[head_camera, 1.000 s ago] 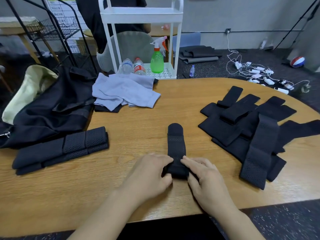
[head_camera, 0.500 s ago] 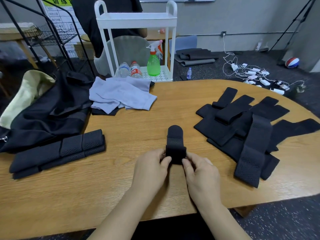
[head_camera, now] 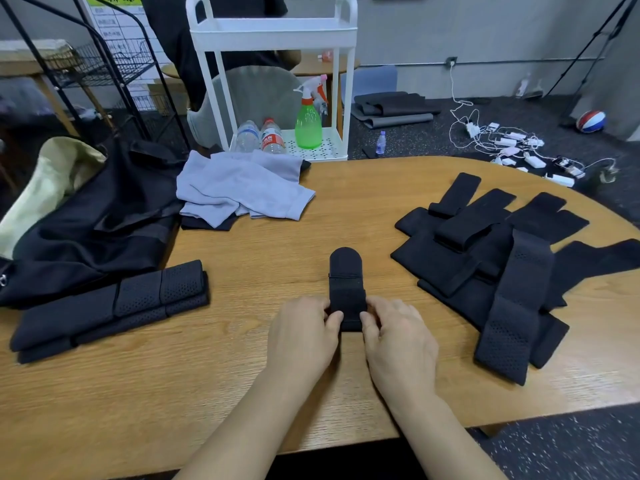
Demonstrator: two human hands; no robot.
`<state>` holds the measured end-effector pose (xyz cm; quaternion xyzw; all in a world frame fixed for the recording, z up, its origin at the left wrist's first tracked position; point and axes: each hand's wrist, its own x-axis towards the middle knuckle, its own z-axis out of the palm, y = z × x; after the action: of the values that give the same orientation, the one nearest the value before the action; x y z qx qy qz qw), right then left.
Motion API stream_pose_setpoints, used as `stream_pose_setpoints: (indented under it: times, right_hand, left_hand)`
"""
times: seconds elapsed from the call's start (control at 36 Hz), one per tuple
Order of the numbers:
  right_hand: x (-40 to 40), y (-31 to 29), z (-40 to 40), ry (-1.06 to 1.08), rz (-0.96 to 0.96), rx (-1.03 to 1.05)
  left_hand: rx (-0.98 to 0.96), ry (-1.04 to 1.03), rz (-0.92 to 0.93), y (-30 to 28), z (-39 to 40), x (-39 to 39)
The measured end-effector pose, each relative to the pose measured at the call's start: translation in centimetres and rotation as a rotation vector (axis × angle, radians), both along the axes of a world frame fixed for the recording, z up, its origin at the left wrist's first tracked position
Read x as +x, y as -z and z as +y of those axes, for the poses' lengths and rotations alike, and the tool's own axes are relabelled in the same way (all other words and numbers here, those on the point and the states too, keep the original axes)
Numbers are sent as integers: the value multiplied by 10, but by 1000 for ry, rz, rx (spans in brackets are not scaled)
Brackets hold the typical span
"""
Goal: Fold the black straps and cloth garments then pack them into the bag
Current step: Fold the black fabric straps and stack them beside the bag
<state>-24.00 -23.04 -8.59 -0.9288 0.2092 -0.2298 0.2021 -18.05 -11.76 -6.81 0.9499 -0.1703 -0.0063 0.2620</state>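
Note:
A short black strap (head_camera: pixel 346 282) lies in the middle of the wooden table (head_camera: pixel 242 375), its near end doubled over into a thick fold. My left hand (head_camera: pixel 301 337) pinches that fold from the left, and my right hand (head_camera: pixel 398 341) pinches it from the right. A pile of unfolded black straps (head_camera: pixel 491 258) is spread on the right. Folded black straps (head_camera: pixel 110 306) are stacked at the left. A black bag (head_camera: pixel 86 226) lies open at the far left, with grey cloth garments (head_camera: pixel 239 188) beside it.
A white cart (head_camera: pixel 277 81) with water bottles and a green spray bottle stands behind the table. A person sits on a grey chair behind the cart. A black wire rack stands at the back left. Chargers, cables and a ball lie on the floor at right.
The strap's near end has been folded away from me, so the strap is shorter. Both hands moved forward with the fold and still pinch it.

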Motion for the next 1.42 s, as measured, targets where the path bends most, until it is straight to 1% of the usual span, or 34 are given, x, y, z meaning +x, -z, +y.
stream_pose_setpoints:
  times: [0.11,0.17,0.25,0.31,0.36,0.44,0.64,0.81,0.89,0.94,1.0,1.06,1.17,1.22,1.33,1.42]
  right_hand:
    - [2,1,-2,-15,20,-36]
    - [2,1,-6,-36,-19,-67]
    - [1,2,-17,-166,-80,-143]
    - [0,1,-24,-297,-35,-185]
    - [-1,1,-30,-410,66,-194]
    - [-1,2,-35,-497,186,-214]
    - [-3,-6,-35,-533,258,-195]
    - [-11,-11,-28,-539,258,-134]
    - [-20,-10,-25,-547,242,-78]
    - [-25,-11,-22,-537,208,-13]
    - [-29,-9,-18,-500,183,72]
    - [-32,-5,-15,-429,149,173]
    - [-32,2,-9,-283,72,333]
    - [-29,2,-7,-236,47,366]
    - [-25,0,-1,-204,24,361]
    - [-22,-5,3,-149,3,384]
  left_hand:
    - [-17,18,-53,3,1,2]
    - [-57,33,-86,6,4,3]
    - [-126,151,-174,9,10,4]
    - [-83,263,-197,11,17,7]
    - [-2,373,-164,10,23,10]
    - [128,462,-135,12,29,13]
    - [207,490,-106,2,30,17]
    - [302,533,-111,-6,37,13]
    - [295,537,-63,-7,44,5]
    - [259,530,-15,-6,48,1]
    - [171,512,39,-5,52,-4]
    - [85,484,100,-5,55,-8]
    - [0,435,178,-4,55,-18]
    - [-65,373,185,-1,53,-19]
    - [-284,185,134,7,46,-18]
    - [-356,137,96,6,40,-18]
